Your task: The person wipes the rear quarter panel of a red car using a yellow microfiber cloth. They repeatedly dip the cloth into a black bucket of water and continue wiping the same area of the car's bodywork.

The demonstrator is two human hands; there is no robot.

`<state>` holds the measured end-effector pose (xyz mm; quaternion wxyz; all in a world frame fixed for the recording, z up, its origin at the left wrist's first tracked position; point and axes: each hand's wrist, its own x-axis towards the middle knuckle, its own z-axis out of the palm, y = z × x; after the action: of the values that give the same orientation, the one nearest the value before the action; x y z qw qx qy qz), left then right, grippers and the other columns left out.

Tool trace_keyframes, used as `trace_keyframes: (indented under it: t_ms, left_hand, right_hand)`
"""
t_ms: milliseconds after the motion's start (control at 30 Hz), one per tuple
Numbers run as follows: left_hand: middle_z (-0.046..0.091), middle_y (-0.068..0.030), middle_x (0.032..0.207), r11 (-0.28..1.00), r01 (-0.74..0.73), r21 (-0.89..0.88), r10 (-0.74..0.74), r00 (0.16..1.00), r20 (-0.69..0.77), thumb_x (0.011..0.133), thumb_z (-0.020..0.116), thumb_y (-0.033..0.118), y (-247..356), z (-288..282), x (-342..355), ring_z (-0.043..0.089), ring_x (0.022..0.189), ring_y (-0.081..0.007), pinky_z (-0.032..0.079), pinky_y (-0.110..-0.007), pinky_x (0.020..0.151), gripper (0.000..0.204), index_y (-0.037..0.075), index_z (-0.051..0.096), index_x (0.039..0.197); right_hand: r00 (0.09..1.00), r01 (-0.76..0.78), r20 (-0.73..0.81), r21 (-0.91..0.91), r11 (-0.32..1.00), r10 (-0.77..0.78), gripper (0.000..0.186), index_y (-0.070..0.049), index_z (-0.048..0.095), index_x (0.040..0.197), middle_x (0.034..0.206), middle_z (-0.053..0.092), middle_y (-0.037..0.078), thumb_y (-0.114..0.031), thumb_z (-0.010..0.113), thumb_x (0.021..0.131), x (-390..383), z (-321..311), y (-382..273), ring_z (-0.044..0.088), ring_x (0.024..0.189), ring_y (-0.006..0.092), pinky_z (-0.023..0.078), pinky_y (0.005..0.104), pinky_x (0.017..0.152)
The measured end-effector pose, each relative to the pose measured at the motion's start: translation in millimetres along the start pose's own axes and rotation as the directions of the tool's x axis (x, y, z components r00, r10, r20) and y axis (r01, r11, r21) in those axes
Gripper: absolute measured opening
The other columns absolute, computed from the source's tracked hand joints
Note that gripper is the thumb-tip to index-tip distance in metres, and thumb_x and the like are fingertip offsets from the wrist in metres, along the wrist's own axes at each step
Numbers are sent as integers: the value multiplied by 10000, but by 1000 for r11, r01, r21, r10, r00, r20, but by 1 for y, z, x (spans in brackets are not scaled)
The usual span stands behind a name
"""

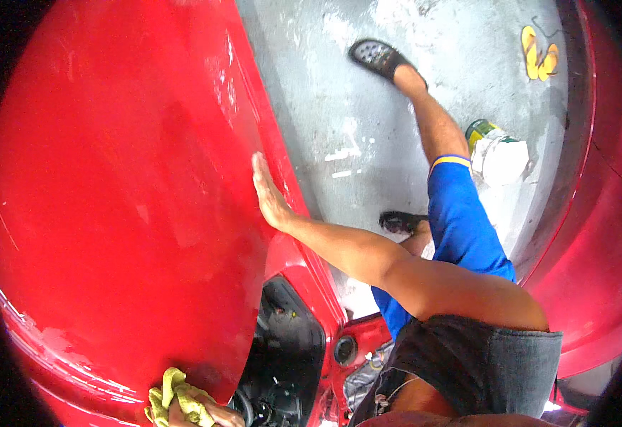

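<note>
A large, glossy red car panel (126, 199) fills the left side. My right hand (272, 196) rests at the panel's inner edge, its fingers stretched out together and holding nothing. At the bottom my left hand (215, 413) grips a crumpled yellow-green cloth (175, 398), which lies against the lower part of the red panel. Part of that hand is cut off by the picture's lower edge. Between the panel and my body gapes a dark opening (279, 356) with black parts inside, bordered by a red frame.
My legs in blue shorts (460, 213) and black clogs (378, 57) stand on the grey floor (311, 92). Behind them sits a green-and-yellow can (480, 131) beside a white bundle (502, 160). Yellow flip-flops (539, 57) lie farther off. Another red car (610, 235) borders the right.
</note>
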<state>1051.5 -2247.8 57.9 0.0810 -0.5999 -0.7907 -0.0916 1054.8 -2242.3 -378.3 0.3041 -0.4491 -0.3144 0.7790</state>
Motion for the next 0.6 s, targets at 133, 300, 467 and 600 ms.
trace_keyframes:
  t_ms: [133,300,467,600]
  left_hand:
    - [670,-227,1129,969,114,-219,-115,993,8,937,741,299,8,3,-1,680,940,-351,568,-485,827,494,-63,582,1233]
    - [660,-181,1156,882,411,-231,-405,911,74,781,876,157,21,53,25,636,1025,-324,530,-458,931,475,6,593,1132]
    - [608,-21,931,168,724,-669,-522,641,563,872,814,210,68,222,119,582,845,-147,507,-306,787,329,11,599,1021]
    - [642,-30,926,-16,732,-681,-337,637,693,925,746,123,147,362,249,623,877,-128,534,-291,800,182,24,604,981]
  right_hand:
    - [979,172,32,407,897,-202,732,-51,40,1635,1711,-80,154,-523,205,1099,74,-38,-115,-68,1577,244,12,420,1275]
    - [981,191,-158,687,701,-112,630,-276,228,1630,1691,204,3,-493,396,1063,111,-109,-258,200,1537,225,307,584,1180]
    - [946,299,-140,721,625,-291,372,-168,547,1361,1363,520,49,-286,555,1008,184,-238,-343,523,1260,232,488,508,1052]
    - [930,305,-281,239,922,-235,456,-119,507,1402,1474,479,80,-216,553,958,265,-340,-376,480,1351,250,419,437,1144]
